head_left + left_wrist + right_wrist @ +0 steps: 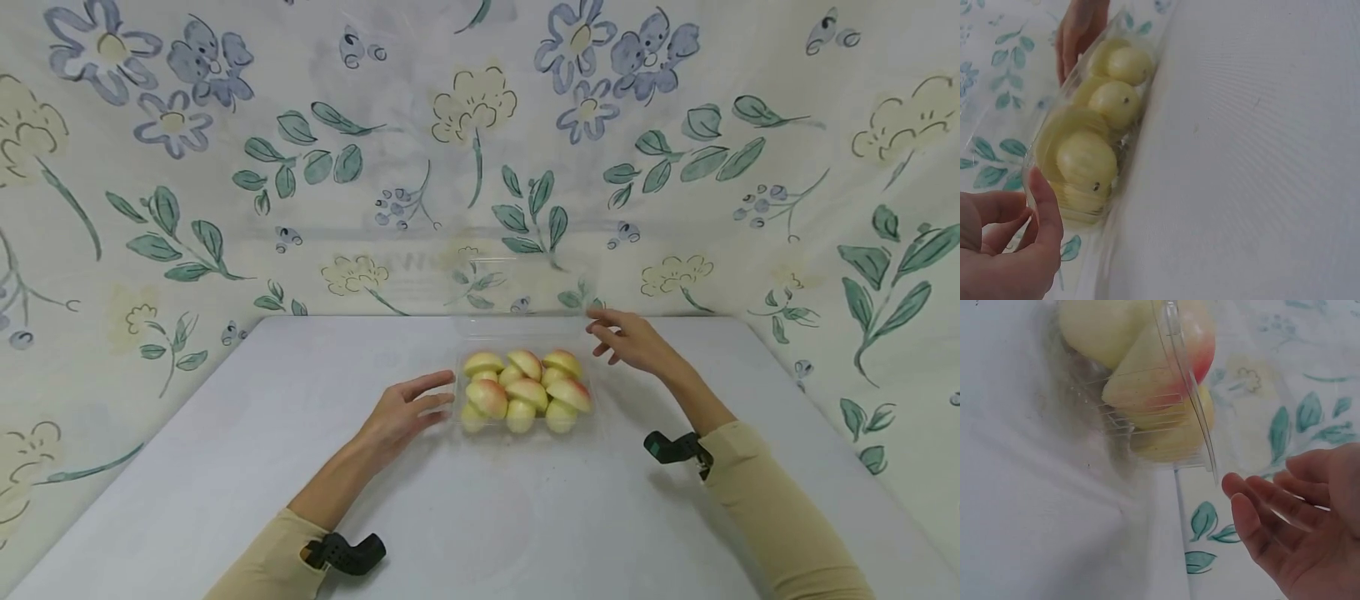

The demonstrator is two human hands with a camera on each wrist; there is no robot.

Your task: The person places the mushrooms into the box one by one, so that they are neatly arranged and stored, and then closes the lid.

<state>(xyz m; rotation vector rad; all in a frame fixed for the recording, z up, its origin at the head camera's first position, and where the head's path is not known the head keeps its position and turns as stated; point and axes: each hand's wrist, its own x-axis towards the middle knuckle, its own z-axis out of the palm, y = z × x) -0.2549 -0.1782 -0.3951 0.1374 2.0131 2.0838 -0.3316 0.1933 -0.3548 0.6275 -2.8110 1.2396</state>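
A clear plastic clamshell box [525, 427] sits on the table, its transparent lid [517, 321] raised at the back. Inside are two rows of pale yellow, mushroom-shaped pieces [527, 392] that look like fruit, with red-blushed caps over rounded bases. My left hand [393, 421] is at the box's left end, its fingers extended to the wall; in the left wrist view the fingertips [1036, 178] are right at the rim. Near the raised lid's right edge is my right hand [633, 340], fingers loosely bent. The right wrist view shows those fingertips [1232, 484] just off the rim, with nothing held.
The white table [480, 517] reaches back to a floral cloth backdrop [420, 167], which also hangs at both sides. Both wrists carry black camera mounts [352, 554] over beige sleeves.
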